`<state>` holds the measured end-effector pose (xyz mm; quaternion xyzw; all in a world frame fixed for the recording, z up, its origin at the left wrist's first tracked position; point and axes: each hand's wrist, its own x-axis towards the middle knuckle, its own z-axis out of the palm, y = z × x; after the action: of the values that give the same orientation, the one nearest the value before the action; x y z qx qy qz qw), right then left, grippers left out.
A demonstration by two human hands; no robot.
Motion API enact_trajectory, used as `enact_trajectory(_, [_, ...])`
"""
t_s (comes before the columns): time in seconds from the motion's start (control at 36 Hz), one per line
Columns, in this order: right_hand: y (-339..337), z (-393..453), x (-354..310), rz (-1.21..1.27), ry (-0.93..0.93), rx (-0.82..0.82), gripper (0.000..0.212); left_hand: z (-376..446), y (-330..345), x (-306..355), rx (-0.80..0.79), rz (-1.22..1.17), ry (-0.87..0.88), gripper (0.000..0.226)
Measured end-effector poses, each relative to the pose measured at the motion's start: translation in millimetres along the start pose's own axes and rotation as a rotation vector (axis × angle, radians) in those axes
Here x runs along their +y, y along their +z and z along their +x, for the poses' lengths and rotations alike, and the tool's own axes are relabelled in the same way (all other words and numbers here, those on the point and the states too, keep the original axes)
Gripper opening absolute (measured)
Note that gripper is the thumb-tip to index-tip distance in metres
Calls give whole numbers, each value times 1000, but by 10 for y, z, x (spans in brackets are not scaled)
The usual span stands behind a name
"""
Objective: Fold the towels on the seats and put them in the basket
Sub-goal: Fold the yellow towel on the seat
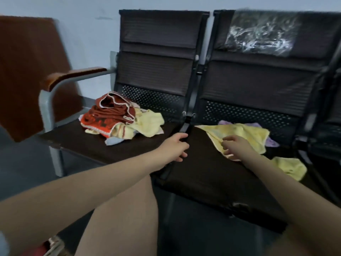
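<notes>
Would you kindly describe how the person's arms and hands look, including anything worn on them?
Both forearms are bare as far as the frame shows: no sleeves, gloves, watch or bracelets visible. The left hand and right hand show no rings, though motion blur hides fine detail.

Bare forearms (no sleeves); bare hands, ringless.

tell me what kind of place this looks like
Probably a waiting area or lobby, not a home: linked black perforated-metal seats stand in a row against a plain wall, one backrest carrying plastic wrap. Loose towels are piled on the seats.
</notes>
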<state>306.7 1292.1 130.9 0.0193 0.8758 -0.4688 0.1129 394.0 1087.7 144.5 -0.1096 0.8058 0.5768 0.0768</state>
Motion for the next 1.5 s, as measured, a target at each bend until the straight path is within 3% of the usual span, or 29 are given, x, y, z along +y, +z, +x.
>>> enact_trajectory(0.08, [-397, 124, 292, 114, 121, 48, 33, 223, 373, 59, -86, 84, -26, 50])
enact_trajectory(0.25, [-952, 351, 846, 248, 361, 318, 24, 534, 877, 65, -210, 378, 55, 53])
enact_trajectory(0.5, [-1097, 406, 1318, -137, 233, 387, 32, 1048, 1379, 41, -202, 479, 141, 47])
enact_trajectory(0.67, [-1250, 476, 1659, -272, 462, 407, 58, 1367, 1756, 58, -194, 463, 205, 40])
enact_trajectory(0.81, [-1238, 573, 1712, -112, 363, 414, 71, 1452, 1925, -23, -249, 364, 237, 46])
enact_trajectory(0.97, [-1130, 593, 1593, -195, 289, 324, 57, 1487, 1806, -22, -234, 263, 188, 37])
enact_trajectory(1.17, [-1076, 342, 1010, -39, -138, 470, 42, 1456, 1156, 251, -28, 64, 174, 36])
enact_trajectory(1.36, [-843, -143, 499, -56, -562, 251, 43, 1245, 533, 102, 104, -191, -174, 35])
enact_trajectory(1.5, [-420, -381, 549, -421, -503, -210, 40, 966, 347, -86, 74, -139, -308, 35])
